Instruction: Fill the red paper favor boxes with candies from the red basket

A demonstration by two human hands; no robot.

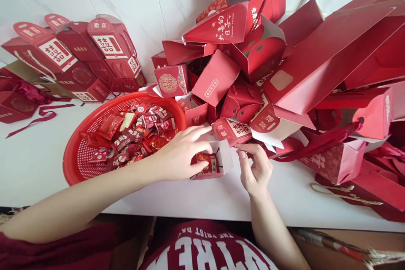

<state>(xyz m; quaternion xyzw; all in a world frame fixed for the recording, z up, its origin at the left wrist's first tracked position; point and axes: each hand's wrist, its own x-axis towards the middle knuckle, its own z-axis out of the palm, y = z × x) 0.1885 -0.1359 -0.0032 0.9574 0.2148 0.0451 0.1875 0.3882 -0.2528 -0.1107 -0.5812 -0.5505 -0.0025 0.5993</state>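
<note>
A small red gift box [207, 176] stands open on the table, its white inner walls showing and wrapped candies [207, 162] inside. My left hand [185, 152] reaches over its left side with fingers apart, the fingertips at the opening. Just right of the box, my right hand [255, 168] has thumb and index finger pinched together near the box's lid; what lies between them is too small to make out. Left of the box, partly behind my left forearm, is a red perforated plastic basket [74, 152] holding many wrapped candies [126, 139].
A tall heap of open red boxes [217, 78] fills the back and right of the white table [177, 200]. Stacked closed boxes [109, 48] stand at the back left against the tiled wall. A dark red ribbon [44, 114] lies at the left; rope handles [344, 194] stick out at the right.
</note>
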